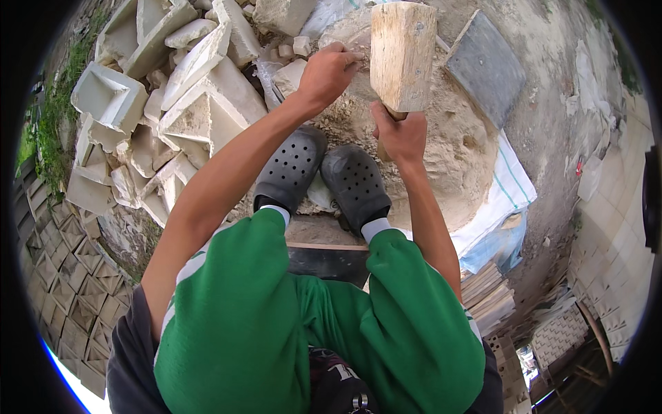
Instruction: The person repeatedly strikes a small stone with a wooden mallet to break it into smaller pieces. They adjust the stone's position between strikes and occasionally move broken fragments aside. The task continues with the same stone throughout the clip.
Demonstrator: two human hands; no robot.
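My right hand (401, 138) is wrapped round the handle of a wooden mallet (403, 55), its big pale head raised above the rubble. The mallet's block is worn and has metal fasteners in its side. To the left, my left hand (329, 77) is closed, thumb and fingers pressed together over the heap; whatever they may grip is hidden. Beneath both hands lies a mound of crushed, pale plaster-like rubble (441, 165). A small chunk (301, 46) rests just beyond my left hand.
Broken white moulded pieces (207, 114) are piled at the left. A grey slab (486, 69) lies at the far right, beside white sheeting (510, 181). My dark clogs (355, 183) stand at the mound's near edge. Stacked blocks (65, 269) fill the lower left.
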